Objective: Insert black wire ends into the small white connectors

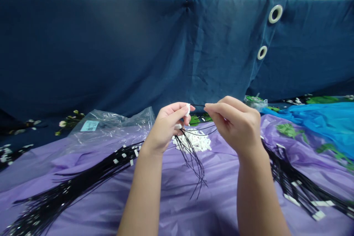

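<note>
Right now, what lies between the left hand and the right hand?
In the head view, thin black cord crosses the gap between the left hand and right hand; lower down, white pieces lie piled on the purple sheet.

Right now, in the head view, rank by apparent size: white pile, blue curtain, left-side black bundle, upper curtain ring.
Largest to smallest:
1. Blue curtain
2. Left-side black bundle
3. White pile
4. Upper curtain ring
</note>
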`<state>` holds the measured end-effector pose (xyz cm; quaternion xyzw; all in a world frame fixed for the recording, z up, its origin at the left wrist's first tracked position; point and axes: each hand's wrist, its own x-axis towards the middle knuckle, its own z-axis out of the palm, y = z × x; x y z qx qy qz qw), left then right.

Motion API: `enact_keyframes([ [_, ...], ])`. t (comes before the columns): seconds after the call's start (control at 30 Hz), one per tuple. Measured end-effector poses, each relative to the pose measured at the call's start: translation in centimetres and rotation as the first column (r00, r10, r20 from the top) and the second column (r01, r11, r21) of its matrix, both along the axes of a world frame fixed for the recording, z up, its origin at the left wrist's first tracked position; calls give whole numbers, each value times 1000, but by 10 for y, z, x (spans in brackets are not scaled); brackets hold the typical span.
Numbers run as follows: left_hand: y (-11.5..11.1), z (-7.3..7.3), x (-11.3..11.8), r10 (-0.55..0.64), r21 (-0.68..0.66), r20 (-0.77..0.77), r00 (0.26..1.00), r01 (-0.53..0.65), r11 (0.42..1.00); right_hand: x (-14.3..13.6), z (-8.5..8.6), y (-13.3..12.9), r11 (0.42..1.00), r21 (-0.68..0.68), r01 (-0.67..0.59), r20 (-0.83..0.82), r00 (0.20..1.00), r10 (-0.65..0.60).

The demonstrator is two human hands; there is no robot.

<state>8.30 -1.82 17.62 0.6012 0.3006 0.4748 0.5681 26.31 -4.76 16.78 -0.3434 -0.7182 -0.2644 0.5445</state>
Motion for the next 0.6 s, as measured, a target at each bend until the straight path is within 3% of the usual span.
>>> enact_keyframes([
  [0.2, 0, 0, 1, 2, 34, -43, 999, -1, 999, -7, 3, -4, 983, -182, 23, -27, 999, -28],
  [0.6, -7, 0, 5, -30, 143, -148, 988, 52, 988, -8, 2, -6, 981, -195, -13, -40, 999, 5],
])
